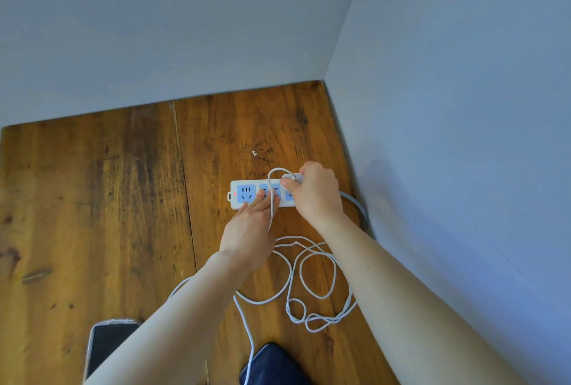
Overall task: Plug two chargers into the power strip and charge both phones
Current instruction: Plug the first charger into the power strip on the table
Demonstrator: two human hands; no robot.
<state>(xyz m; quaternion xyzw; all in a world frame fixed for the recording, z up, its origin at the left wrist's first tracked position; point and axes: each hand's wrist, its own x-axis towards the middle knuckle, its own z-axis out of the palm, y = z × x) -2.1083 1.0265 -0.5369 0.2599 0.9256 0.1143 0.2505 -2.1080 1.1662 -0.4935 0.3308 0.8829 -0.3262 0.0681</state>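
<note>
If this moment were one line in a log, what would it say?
right hand: pressing charger at power strip | left hand: steadying strip | cable: loose on floor | phones: two, near edge

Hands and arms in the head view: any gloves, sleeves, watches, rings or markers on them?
None visible. The left hand and right hand are both bare, with no gloves, rings or tags that show. Both forearms are uncovered from wrist to the frame's bottom edge: no sleeves, watch, bands or cables attached. Fingers are short-nailed where a nail shows, with no polish apparent. Palm sides are hidden.
</note>
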